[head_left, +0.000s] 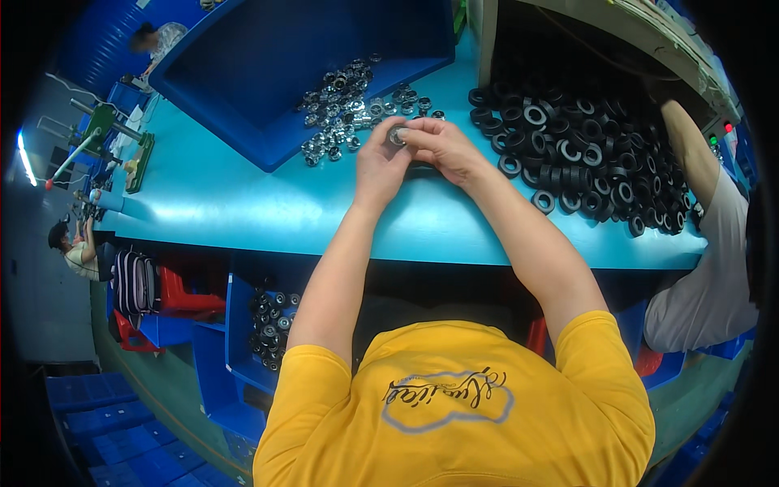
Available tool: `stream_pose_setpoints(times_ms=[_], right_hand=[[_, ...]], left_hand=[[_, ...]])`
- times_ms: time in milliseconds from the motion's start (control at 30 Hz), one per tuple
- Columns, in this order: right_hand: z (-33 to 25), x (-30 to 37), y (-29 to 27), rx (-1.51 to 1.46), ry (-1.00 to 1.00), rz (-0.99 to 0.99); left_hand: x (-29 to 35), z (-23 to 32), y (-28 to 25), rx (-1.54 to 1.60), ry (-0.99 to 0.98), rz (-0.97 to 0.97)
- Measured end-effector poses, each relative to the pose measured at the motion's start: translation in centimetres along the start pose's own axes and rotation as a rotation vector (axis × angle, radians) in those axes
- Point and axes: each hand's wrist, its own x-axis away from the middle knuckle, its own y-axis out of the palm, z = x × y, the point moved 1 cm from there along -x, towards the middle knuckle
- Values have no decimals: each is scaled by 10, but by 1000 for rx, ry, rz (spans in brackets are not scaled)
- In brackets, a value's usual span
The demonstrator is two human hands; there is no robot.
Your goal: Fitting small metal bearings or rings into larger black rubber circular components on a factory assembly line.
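Note:
Over the blue tabletop, my left hand (378, 169) and my right hand (448, 149) meet, fingers closed around a small shiny round metal part (396, 136). My right thumb and fingertips press on it from the right, while my left fingers wrap its other side. Something dark shows just under my hands, too covered to name. Close beyond my left hand lies a heap of similar chrome metal parts (345, 112), spilling from a tilted blue bin (243, 81). To the right of my right hand spreads a large pile of black rings (596, 154).
A shelf-like frame (484, 49) stands behind the rings. At the right, another person's arm (694, 150) reaches toward the pile. Below the table's left part, a blue crate (240, 325) holds more round parts. A green hand press (99, 134) stands far left, with people nearby.

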Motion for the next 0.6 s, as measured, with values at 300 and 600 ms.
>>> stream_pose_setpoints(times_ms=[300, 600], right_hand=[[0, -3, -6, 105, 21, -24], [3, -8, -12, 141, 12, 27]], left_hand=[[3, 6, -4, 20, -174, -43], [2, 8, -3, 74, -161, -102]])
